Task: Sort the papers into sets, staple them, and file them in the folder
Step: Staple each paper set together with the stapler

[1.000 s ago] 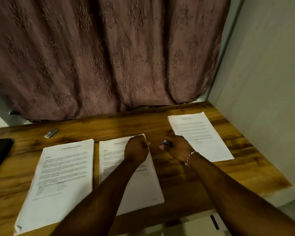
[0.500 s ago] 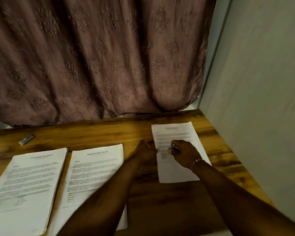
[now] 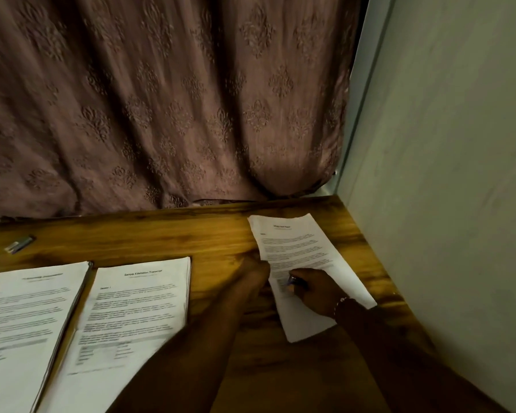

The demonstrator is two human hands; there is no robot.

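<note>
Three printed paper sets lie on the wooden table (image 3: 161,234). The left set (image 3: 27,308) and the middle set (image 3: 137,308) lie side by side, and the right set (image 3: 298,242) is near the wall. My right hand (image 3: 319,293) rests on the right set and grips a small metallic stapler (image 3: 292,281). My left hand (image 3: 251,275) is at that set's left edge with its knuckles up. It is blurred and its fingertips are hidden, so I cannot tell whether it grips the paper. No folder is in view.
A small silver object (image 3: 20,244) lies on the table at the far left. A patterned brown curtain (image 3: 161,99) hangs behind the table. A pale wall (image 3: 444,204) closes off the table's right side.
The view has swung right. My left hand left the middle set and reached the right set's edge. My right hand carried the stapler onto the right set.
</note>
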